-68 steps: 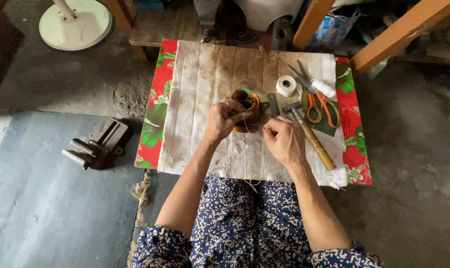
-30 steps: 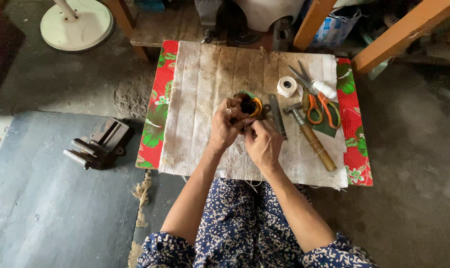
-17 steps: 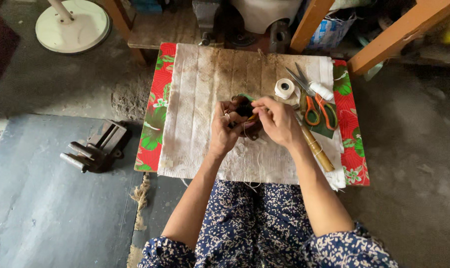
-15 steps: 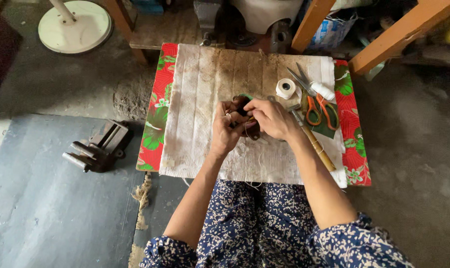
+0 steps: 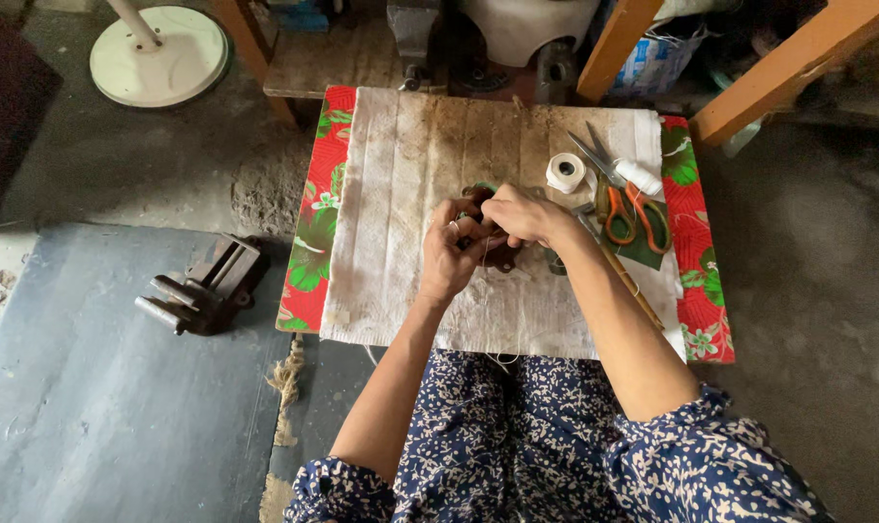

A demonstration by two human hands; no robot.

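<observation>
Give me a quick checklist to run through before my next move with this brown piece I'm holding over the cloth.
1. Both hands on the brown piece: ok, left hand and right hand meet on it.
2. Piece over the white cloth: ok.
3. Thread taut from the piece: cannot tell, too thin.
4. Scissors beside the right hand: ok, lying shut.
5. White spool within sight: ok, upright on the cloth.
6. Metal vise clear of the work: ok, on the floor.
</observation>
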